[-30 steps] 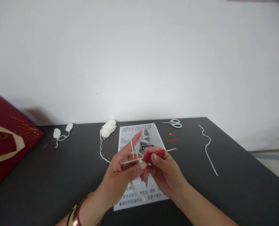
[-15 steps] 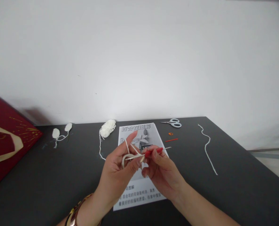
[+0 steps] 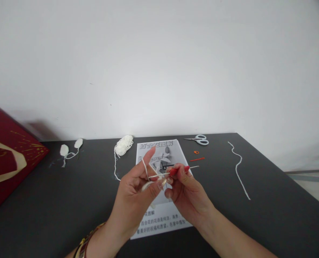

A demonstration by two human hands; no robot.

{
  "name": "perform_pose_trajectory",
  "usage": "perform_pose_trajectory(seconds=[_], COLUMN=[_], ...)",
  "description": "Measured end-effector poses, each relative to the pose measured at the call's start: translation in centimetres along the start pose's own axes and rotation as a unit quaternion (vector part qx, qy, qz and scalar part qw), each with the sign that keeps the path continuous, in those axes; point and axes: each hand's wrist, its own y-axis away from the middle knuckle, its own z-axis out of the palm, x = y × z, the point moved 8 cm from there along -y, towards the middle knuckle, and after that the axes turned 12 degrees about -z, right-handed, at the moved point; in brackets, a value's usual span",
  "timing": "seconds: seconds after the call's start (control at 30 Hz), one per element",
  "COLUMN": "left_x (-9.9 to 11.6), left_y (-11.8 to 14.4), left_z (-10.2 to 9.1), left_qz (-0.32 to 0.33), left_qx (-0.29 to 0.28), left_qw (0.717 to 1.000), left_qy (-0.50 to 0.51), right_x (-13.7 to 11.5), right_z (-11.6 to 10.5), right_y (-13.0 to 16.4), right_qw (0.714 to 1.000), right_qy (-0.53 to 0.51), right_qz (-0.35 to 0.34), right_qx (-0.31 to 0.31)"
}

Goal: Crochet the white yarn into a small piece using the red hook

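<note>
Between the thumb and fingers of my left hand (image 3: 134, 195) is a small white crochet piece (image 3: 148, 185), partly hidden by the fingers. White yarn (image 3: 145, 167) loops over its raised index finger. My right hand (image 3: 187, 193) grips a crochet hook (image 3: 179, 170) by its red handle, and the thin metal end reaches left to the yarn at the left fingertips. Behind the left hand lies a white yarn skein (image 3: 124, 144), its strand running down toward that hand. A printed pattern sheet (image 3: 163, 220) lies under both hands.
On the dark table (image 3: 89, 193), two white crocheted pieces (image 3: 64, 149) joined by yarn lie at the left, near a red bag (image 3: 11, 154). Scissors (image 3: 201, 139), an orange stitch marker (image 3: 196, 152) and a red needle (image 3: 197, 159) lie right of the sheet. A yarn length (image 3: 237, 166) lies farther right.
The hook's metal end has lifted a little and now crosses the yarn below the raised index finger. My right hand has shifted slightly right. The white piece has turned within the left fingers.
</note>
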Motion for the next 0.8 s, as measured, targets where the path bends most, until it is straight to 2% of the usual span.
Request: perform_pose_trajectory(seconds=[0.13, 0.5, 0.57, 0.67, 0.73, 0.8], left_x=[0.1, 0.2, 0.2, -0.3, -0.6, -0.9], left_y=[0.1, 0.6, 0.6, 0.6, 0.4, 0.1], left_z=[0.1, 0.8, 1.2, 1.2, 1.0, 1.1], left_qz=[0.004, 0.016, 0.005, -0.037, -0.065, -0.087], left_qx=[0.003, -0.056, -0.063, -0.043, -0.034, -0.051], left_qw=[1.0, 0.998, 0.997, 0.997, 0.995, 0.993], left_qy=[0.012, 0.029, 0.036, 0.051, 0.062, 0.069], right_x=[-0.2, 0.2, 0.0, -0.8, -1.7, -2.5], right_z=[0.1, 0.0, 0.5, 1.5, 2.2, 2.8], right_y=[-0.1, -0.2, -0.1, 0.2, 0.5, 0.7], right_qw=[1.0, 0.999, 0.999, 0.992, 0.979, 0.95], right_qy=[-0.013, -0.018, 0.009, 0.082, 0.15, 0.248], right_qz=[0.004, 0.026, 0.017, -0.027, -0.065, -0.102], right_qx=[-0.003, -0.012, -0.032, -0.087, -0.125, -0.161])
